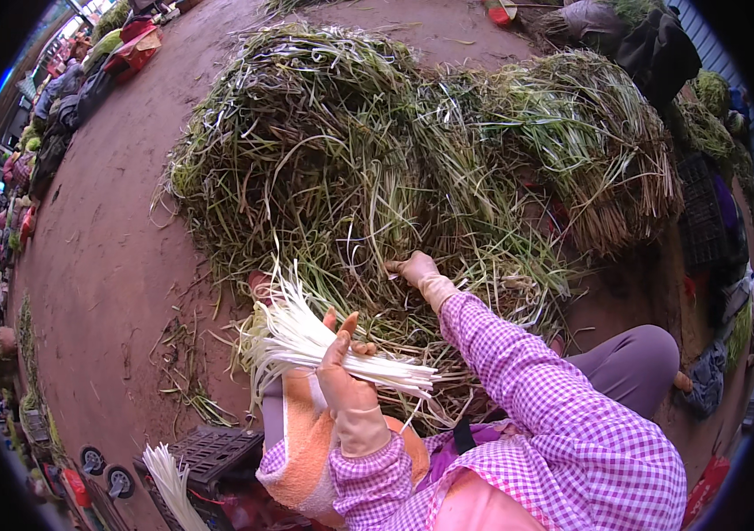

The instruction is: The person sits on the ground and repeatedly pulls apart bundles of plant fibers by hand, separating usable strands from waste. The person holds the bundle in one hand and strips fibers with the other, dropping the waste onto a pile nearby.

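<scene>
My left hand (347, 382), in a tan glove, is wrapped round a bundle of long, thin white stalks (306, 341). The bundle lies slantwise above my lap, its loose ends fanning out to the left. Farther forward, my right hand (417, 269), gloved too, reaches into the near side of a big heap of tangled green and brown long-leaved plants (324, 159). Its fingertips are pinched together among the leaves. Whatever they grip there is too small and covered to make out.
A bound-looking bunch of stalks (629, 168) lies on the heap's right side. At lower left, more white stalks (170, 487) rest by a dark plastic crate (218, 451) near cart wheels (118, 480). An orange towel (306, 442) covers my lap. Leaf scraps (187, 372) litter the reddish floor.
</scene>
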Available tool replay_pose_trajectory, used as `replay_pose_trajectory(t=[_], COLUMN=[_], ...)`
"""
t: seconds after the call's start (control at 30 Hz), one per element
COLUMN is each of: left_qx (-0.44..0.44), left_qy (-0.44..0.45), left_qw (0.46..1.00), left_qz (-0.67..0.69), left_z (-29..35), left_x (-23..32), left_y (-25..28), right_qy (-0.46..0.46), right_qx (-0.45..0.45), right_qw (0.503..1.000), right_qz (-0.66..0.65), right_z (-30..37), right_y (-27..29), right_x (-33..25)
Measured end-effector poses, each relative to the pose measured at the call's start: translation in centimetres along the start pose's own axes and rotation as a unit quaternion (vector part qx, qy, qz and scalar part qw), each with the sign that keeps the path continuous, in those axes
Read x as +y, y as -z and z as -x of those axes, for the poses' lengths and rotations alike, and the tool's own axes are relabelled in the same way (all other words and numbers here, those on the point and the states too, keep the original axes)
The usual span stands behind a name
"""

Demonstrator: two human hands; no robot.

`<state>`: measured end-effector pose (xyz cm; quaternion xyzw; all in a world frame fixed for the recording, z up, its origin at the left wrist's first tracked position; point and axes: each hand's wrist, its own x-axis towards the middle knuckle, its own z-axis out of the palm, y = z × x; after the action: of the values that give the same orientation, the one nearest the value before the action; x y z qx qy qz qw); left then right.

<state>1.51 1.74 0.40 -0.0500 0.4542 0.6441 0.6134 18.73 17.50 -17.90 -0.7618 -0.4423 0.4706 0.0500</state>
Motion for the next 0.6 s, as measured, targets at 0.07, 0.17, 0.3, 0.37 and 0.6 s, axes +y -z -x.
replay_pose_trajectory(t=[0.07, 0.17, 0.3, 0.37, 0.6], left_qx=[-0.009, 0.002, 0.003, 0.008, 0.011], left_qy=[0.010, 0.014, 0.009, 0.016, 0.015], left_qw=[1.000, 1.000, 1.000, 1.000, 1.000], left_qz=[-0.005, -0.012, -0.010, -0.009, 0.008], left_z=[0.1, 0.2, 0.2, 0.3, 0.6], left_x=[-0.2, -0.4, -0.6, -0.7, -0.5], left_y=[-0.2, -0.4, -0.4, -0.4, -0.5], right_qy=[-0.008, 0.072, 0.076, 0.080, 0.036], right_qx=[-0.057, -0.036, 0.048, 0.080, -0.251], right_qw=[0.998, 0.976, 0.993, 0.942, 0.821], right_qz=[-0.002, 0.203, 0.083, -0.316, -0.512], right_z=[-0.6, -1.3, -0.3, 0.7, 1.2], right_y=[1.0, 2.4, 0.1, -2.4, 0.6], right_x=[0.1, 0.5, 1.3, 1.1, -0.3])
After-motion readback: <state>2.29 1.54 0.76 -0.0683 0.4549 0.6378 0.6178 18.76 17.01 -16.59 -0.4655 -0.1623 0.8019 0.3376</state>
